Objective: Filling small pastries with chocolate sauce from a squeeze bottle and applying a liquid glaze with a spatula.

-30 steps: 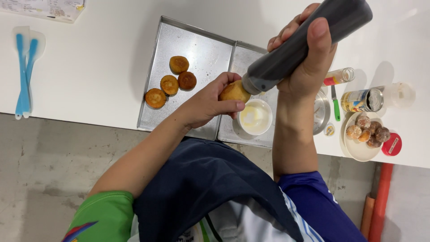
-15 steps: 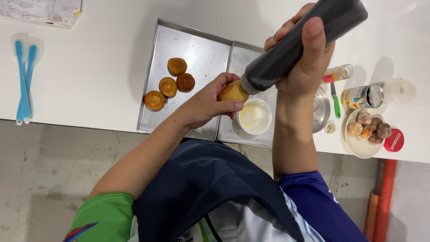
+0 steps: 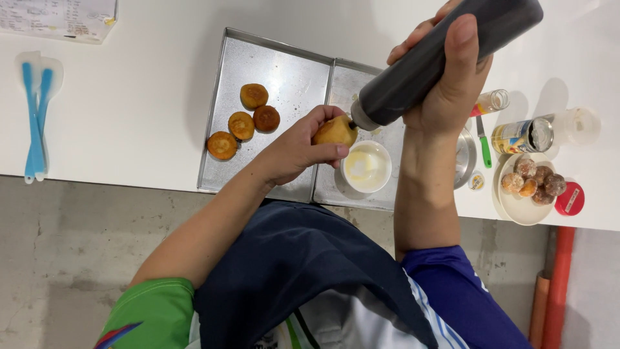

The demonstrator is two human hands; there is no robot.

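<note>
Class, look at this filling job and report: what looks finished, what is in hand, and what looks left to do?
In hand: the left hand holds a golden pastry ball while the right hand presses a dark squeeze bottle with its nozzle at the ball. Possibly done: coated balls on the plate. Seemingly left: four pastries waiting on the metal tray; whether they are filled cannot be told.

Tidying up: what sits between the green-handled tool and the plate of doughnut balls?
Head view: a tin can on its side, between the tool and the plate.

Bare tray (image 3: pixel 284 64) beyond four pastries (image 3: pixel 242 123)
</note>
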